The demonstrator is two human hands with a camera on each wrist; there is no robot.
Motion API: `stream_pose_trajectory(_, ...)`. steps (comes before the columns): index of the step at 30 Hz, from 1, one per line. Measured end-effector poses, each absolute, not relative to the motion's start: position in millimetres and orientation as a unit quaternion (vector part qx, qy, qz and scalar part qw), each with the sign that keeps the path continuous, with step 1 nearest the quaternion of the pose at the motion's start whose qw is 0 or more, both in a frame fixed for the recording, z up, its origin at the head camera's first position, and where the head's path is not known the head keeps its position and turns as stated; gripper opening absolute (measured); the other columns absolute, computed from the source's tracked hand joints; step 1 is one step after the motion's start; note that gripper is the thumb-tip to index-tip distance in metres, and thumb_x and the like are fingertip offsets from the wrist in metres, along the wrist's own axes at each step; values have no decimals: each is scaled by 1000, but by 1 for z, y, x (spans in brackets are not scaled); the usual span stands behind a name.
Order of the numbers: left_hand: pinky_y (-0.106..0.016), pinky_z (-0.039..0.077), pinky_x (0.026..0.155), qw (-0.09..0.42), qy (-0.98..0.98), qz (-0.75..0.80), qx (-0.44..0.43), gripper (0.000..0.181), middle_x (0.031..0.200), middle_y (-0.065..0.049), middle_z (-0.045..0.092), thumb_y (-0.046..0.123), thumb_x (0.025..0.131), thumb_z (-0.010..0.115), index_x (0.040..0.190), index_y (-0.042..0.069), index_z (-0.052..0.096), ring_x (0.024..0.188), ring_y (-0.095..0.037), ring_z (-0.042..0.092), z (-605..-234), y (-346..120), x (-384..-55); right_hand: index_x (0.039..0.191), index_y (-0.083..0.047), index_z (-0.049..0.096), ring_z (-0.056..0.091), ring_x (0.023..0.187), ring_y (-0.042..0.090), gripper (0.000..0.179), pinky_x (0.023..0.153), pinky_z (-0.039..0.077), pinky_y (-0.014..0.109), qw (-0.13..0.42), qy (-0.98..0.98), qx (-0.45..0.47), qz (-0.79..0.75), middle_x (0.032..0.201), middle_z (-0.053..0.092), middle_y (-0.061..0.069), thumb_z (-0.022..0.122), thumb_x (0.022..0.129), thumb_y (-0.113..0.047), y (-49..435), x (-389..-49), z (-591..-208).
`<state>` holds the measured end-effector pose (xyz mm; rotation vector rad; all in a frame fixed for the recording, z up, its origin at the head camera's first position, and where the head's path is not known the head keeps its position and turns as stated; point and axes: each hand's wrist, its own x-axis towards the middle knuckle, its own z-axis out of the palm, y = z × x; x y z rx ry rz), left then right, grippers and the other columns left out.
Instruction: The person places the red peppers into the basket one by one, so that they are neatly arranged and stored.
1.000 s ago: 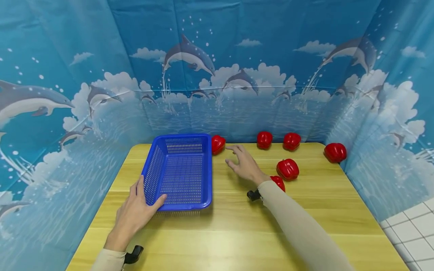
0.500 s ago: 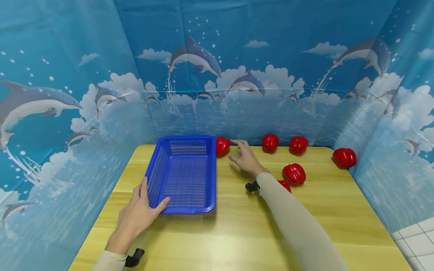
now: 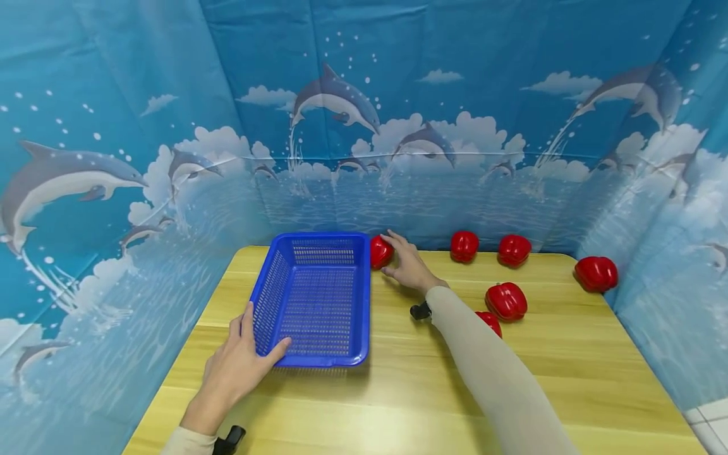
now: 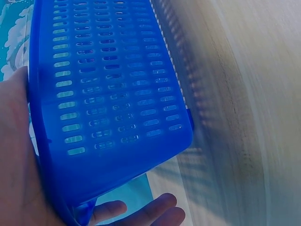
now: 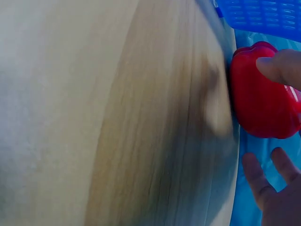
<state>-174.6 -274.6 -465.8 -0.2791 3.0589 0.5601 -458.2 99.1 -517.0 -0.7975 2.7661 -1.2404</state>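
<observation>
A blue plastic basket [image 3: 364, 309] with slotted walls stands on the left of the table, nothing in it. My left hand [image 3: 234, 363] holds its near left corner, thumb over the rim and fingers along the outside; the left wrist view shows fingertips [image 4: 164, 202] past the basket's corner. At the table's far edge, right beside the basket, sits a red bell pepper [image 3: 380, 253]. Around it my right hand [image 3: 411, 268] reaches with spread fingers. In the right wrist view the thumb [image 5: 277, 68] overlaps the pepper [image 5: 258, 103], while the other fingers [image 5: 256, 176] are apart from it.
Two more red peppers, one left [image 3: 464, 246] and one right [image 3: 514, 250], lie along the far edge. Another pepper [image 3: 595, 273] is at the far right corner. Two lie mid-right, one pepper [image 3: 506, 301] beside a pepper [image 3: 490, 322] partly hidden by the right sleeve. A dolphin-print curtain [image 3: 421, 196] hangs behind.
My right hand has moved forward to the pepper beside the basket, its fingers now at the pepper's side. The left hand keeps its place on the basket. The head view has shifted slightly.
</observation>
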Motion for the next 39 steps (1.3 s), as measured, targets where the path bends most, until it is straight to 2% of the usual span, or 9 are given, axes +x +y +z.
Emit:
stream_pose_trajectory(5,-52,60,65,10,980,180,-84,134,182,-33,34,89,102,64,188,10,-2,115,-57,78,-468,-273,-172,184,-17,37,28,176,54,92,142,25,77,2,893,-266,-364,196,24,14,85,106,-10,102,-455,-518)
stream_pose_trajectory(9,-53,61,66,6,981,175,-81,135,180,-34,35,89,102,64,188,8,-2,110,-55,79,-464,-275,-171,178,-12,44,32,177,49,86,144,24,72,-12,895,-271,-355,193,31,17,87,105,-8,102,-453,-515)
stream_pose_trajectory(13,-57,62,69,-3,982,172,-78,136,179,-36,35,89,102,63,188,7,-4,108,-56,79,-460,-278,-172,168,-8,52,38,175,45,74,144,32,65,-19,893,-256,-370,191,36,13,89,103,-9,102,-452,-510)
stream_pose_trajectory(17,-57,62,68,-2,982,170,-79,136,178,-37,36,88,103,63,188,7,-4,107,-56,78,-459,-280,-171,160,-8,51,53,167,42,71,137,46,59,4,893,-235,-384,190,42,8,92,102,-12,102,-450,-508)
stream_pose_trajectory(21,-52,60,64,-1,982,170,-77,136,177,-38,36,89,103,63,188,7,-4,102,-52,79,-462,-280,-171,157,-8,49,66,152,42,71,127,57,57,30,893,-217,-393,179,56,13,93,101,-12,105,-444,-505)
stream_pose_trajectory(25,-53,60,65,-1,982,173,-75,136,178,-38,36,91,102,62,188,8,-4,103,-53,79,-464,-279,-172,157,-9,49,70,141,42,72,120,62,58,37,896,-214,-387,161,68,20,94,101,-14,108,-438,-501)
stream_pose_trajectory(31,-59,62,69,-4,981,175,-77,138,178,-36,37,94,100,60,188,8,-2,113,-58,77,-466,-280,-173,161,-7,50,64,143,40,77,122,61,59,33,905,-222,-361,159,61,20,95,100,-18,112,-432,-500)
stream_pose_trajectory(39,-47,56,61,-4,979,190,-71,140,175,-35,41,92,99,65,188,5,2,103,-48,78,-467,-282,-179,161,-8,49,59,145,39,77,120,61,60,24,903,-211,-374,157,56,20,92,100,-22,122,-424,-496)
